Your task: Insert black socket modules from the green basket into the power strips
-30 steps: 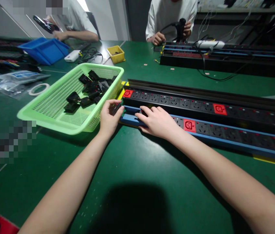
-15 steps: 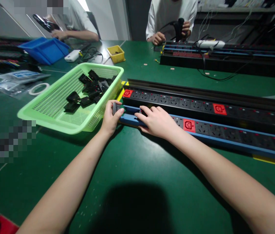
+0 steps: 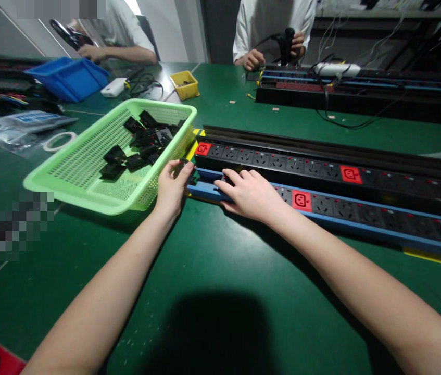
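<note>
A long blue-edged power strip [image 3: 209,190] lies across the table, with black sockets and a red socket [image 3: 301,200] along it. Its left end is an open channel. At that end my left hand [image 3: 169,191] pinches a small dark socket module [image 3: 184,163], mostly hidden by the fingers. My right hand [image 3: 252,196] rests over the strip, thumb on the near side and bent fingers across the channel; what lies under the fingertips is largely covered. Just behind is a black power strip [image 3: 278,162], parallel to the blue one.
Beside my left hand stands a green basket [image 3: 87,209] with several black modules [image 3: 148,138]. Farther back are a blue bin [image 3: 74,83], a yellow box [image 3: 184,86] and a tape roll [image 3: 59,141]. Two people sit across the table, near more strips [image 3: 345,99].
My left hand has shifted slightly left, and the module in it has turned, its face less visible now. My right hand stays in place on the strip. The whole view has drifted a little.
</note>
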Demonstrator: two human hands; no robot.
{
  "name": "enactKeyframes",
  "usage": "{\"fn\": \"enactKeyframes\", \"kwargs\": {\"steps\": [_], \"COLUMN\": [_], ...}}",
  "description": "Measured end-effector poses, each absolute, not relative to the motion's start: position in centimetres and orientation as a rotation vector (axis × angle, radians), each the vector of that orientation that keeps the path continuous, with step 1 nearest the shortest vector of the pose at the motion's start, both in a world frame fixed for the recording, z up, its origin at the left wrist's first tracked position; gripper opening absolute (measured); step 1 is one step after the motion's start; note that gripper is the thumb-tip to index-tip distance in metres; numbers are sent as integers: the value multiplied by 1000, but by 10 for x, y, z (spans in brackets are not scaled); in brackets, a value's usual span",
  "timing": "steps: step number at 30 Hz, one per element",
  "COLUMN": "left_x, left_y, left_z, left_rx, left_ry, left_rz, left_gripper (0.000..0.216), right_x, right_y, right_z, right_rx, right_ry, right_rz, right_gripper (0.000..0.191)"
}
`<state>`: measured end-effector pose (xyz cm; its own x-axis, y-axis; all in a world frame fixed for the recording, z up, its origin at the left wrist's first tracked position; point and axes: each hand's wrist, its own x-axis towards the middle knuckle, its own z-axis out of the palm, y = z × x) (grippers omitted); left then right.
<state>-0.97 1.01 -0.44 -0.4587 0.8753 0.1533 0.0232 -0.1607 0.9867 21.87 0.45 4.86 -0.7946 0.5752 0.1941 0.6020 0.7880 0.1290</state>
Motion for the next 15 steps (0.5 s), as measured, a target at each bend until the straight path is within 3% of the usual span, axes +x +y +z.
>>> {"fn": "enactKeyframes", "kwargs": {"steps": [15], "left_x": [-19], "left_y": [8], "left_z": [-12], "left_rx": [1387], "left_ry": [1755], "left_rz": [1628], "left_gripper": [35], "right_x": [217], "right_y": [6], "right_z": [49], "right_rx": [-942], "right_ry": [-2841], "right_rz": [-257], "right_gripper": [43]}}
